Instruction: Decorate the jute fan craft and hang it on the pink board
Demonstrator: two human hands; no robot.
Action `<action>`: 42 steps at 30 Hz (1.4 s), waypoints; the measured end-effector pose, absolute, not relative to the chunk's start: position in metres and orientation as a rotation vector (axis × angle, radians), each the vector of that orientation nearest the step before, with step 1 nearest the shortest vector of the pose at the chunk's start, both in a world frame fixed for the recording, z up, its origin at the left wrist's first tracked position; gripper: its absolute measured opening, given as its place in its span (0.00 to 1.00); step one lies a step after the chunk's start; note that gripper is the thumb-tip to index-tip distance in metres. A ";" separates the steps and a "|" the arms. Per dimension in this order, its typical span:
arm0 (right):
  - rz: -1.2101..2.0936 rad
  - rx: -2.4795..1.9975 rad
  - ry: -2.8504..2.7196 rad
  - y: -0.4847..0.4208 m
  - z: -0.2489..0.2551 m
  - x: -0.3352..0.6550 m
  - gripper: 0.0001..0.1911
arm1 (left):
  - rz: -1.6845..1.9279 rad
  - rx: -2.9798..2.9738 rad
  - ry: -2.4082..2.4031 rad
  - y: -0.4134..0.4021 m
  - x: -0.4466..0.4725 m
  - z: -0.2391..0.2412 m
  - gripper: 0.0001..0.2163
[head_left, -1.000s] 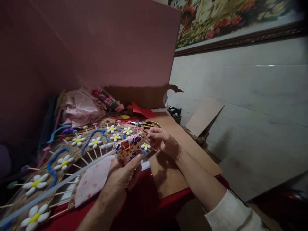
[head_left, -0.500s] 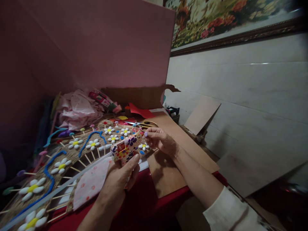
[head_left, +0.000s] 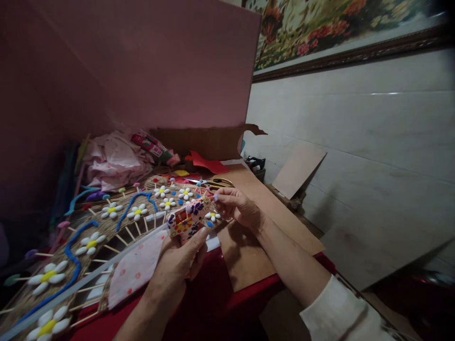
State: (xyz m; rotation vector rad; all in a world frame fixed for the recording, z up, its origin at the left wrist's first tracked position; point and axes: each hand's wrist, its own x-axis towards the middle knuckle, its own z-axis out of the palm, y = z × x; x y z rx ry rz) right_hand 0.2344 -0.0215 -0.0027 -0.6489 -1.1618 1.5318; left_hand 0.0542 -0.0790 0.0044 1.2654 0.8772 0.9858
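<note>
My left hand (head_left: 179,258) is wrapped round the grip of a flower-patterned hot glue gun (head_left: 188,218), its nozzle pointing up to the right. A long translucent glue stick (head_left: 103,267) runs out of the gun's back towards the lower left. Between thumb and fingertips, my right hand (head_left: 236,206) pinches a small purple piece (head_left: 215,198) right by the nozzle; I cannot tell whether they touch. Below and left of the gun spreads a fan-shaped twine panel (head_left: 121,222), decorated with white-petalled flowers (head_left: 91,244), blue wavy strips (head_left: 73,255) and wooden sticks tipped with coloured bits.
Gold-handled scissors (head_left: 218,182) lie behind my right hand, near red paper (head_left: 208,163). Brown board (head_left: 284,222) covers the table's right side over a red cloth (head_left: 209,303). Crumpled pink fabric (head_left: 113,158) is heaped at the back left, below a pink wall panel (head_left: 159,71).
The glue gun has shifted slightly right, bringing its nozzle closer to the purple piece. My right hand stays almost where it was, still pinching that piece.
</note>
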 end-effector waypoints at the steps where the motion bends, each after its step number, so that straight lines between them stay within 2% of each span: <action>1: 1.533 -0.653 -1.162 -0.022 -0.003 0.235 0.10 | 0.988 1.256 0.884 -0.080 0.055 0.005 0.13; 42: 1.544 -0.595 -1.178 -0.018 -0.011 0.237 0.08 | 1.022 1.142 0.939 -0.077 0.057 0.002 0.16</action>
